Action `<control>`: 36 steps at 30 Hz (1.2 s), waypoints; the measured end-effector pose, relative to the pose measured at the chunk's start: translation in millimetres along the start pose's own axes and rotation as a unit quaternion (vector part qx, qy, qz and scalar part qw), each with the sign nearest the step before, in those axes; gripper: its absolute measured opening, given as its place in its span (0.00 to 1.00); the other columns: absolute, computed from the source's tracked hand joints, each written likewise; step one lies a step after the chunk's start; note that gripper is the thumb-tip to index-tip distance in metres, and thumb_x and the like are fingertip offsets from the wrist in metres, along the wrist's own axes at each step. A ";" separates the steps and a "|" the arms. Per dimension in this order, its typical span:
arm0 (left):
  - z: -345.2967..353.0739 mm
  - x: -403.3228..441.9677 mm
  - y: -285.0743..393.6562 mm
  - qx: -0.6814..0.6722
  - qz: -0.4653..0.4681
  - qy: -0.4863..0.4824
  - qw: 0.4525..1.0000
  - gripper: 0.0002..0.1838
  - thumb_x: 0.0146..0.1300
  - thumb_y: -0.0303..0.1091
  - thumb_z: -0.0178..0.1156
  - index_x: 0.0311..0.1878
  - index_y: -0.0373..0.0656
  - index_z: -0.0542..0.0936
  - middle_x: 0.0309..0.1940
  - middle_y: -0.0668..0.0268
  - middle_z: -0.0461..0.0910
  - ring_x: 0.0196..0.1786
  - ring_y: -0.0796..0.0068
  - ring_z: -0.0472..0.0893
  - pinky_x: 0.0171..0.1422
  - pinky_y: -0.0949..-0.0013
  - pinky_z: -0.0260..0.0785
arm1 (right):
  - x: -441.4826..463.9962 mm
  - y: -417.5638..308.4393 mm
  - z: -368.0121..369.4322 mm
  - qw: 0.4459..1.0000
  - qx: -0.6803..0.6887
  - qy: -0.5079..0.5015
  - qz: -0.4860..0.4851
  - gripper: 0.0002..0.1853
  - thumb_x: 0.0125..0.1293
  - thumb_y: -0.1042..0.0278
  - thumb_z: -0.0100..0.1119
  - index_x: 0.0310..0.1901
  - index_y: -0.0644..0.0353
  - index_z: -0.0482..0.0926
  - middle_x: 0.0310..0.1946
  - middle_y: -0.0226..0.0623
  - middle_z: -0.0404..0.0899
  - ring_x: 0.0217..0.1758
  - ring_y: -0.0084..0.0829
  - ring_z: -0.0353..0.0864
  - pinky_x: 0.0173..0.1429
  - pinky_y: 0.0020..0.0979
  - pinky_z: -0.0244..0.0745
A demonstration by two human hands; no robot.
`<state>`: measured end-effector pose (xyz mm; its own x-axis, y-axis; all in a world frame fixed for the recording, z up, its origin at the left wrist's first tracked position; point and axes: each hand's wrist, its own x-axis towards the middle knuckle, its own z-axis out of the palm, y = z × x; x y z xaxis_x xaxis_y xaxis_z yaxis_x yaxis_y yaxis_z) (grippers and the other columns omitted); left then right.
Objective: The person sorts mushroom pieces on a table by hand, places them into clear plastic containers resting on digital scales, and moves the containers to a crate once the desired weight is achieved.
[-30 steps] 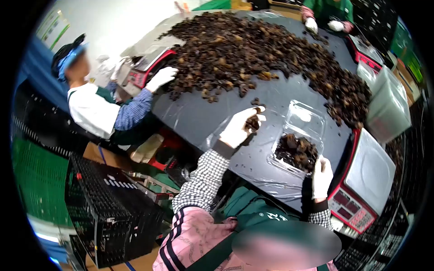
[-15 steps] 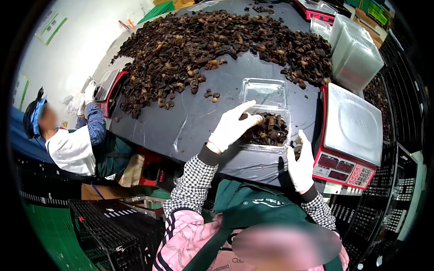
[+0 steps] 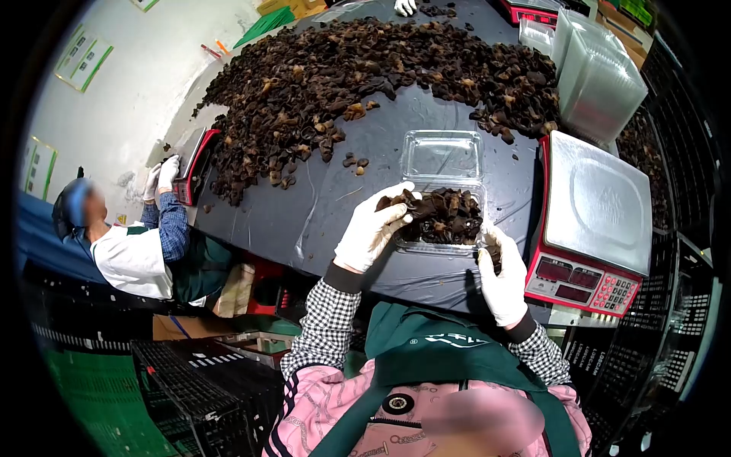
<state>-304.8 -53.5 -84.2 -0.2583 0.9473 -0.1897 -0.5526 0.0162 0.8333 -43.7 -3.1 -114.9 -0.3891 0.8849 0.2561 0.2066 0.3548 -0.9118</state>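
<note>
A clear plastic clamshell box (image 3: pixel 443 247) lies on the dark table, its lid (image 3: pixel 442 154) folded back to the far side. Dark brown wood ear mushrooms (image 3: pixel 449 216) fill the tray part. At the box's left end, my left hand (image 3: pixel 369 234) in a white glove is closed on some wood ear mushrooms (image 3: pixel 401 201), thumb and fingers around them. My right hand (image 3: pixel 504 276), also gloved, is beside the box's right end. Its thumb and fingers close around another dark mushroom piece, partly hidden by the glove.
A large heap of wood ears (image 3: pixel 320 91) spreads across the table's far side. To my right stand a red-and-silver scale (image 3: pixel 598 206) and stacked clear boxes (image 3: pixel 601 84). A co-worker (image 3: pixel 129 259) at the left has hands by another scale (image 3: pixel 190 156). Another gloved hand (image 3: pixel 406 7) shows at the far edge.
My left hand has drawn back leftward from above the tray and now grips mushrooms at its left end. My right hand has shifted slightly. A gloved hand has appeared at the far edge.
</note>
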 end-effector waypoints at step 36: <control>0.9 13.6 11.2 0.368 0.177 0.166 0.898 0.13 0.78 0.31 0.57 0.59 0.37 0.83 0.48 0.65 0.87 0.44 0.81 0.83 0.50 0.76 0.74 | -27.3 -23.2 -38.9 0.999 -0.023 0.008 -0.041 0.17 0.66 0.85 0.60 0.57 0.69 0.80 0.48 0.47 0.86 0.52 0.37 0.88 0.58 0.32 0.81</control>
<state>-313.8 -40.2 -76.9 -0.6035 0.7895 0.1115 0.2512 0.0556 0.9663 -2.9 -23.7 -88.2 -0.3913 0.8569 0.3356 0.2159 0.4400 -0.8717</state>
